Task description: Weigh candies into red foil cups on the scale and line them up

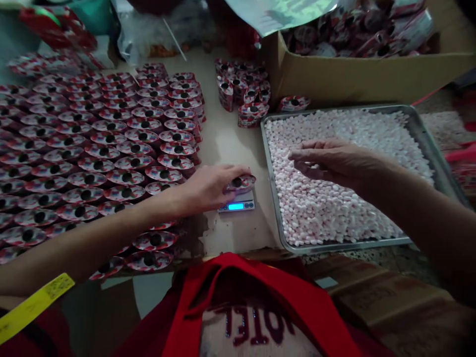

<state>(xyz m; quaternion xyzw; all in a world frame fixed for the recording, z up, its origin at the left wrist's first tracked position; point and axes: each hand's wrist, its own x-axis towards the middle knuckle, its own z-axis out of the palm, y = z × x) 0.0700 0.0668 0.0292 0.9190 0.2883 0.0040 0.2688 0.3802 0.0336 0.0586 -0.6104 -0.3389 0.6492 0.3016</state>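
Note:
My left hand is wrapped round one small red-and-white patterned container with a dark round opening on top. That container is over a small digital scale with a lit blue display. Whether its weight rests on the scale cannot be told. My right hand hovers over a metal tray of small white and pinkish pieces. Its fingers are pressed together, and anything between them is too small to make out.
Rows of similar containers fill the left of the table. A smaller cluster stands behind the scale. At the back right, a cardboard box holds many patterned packages, partly under a silvery sheet.

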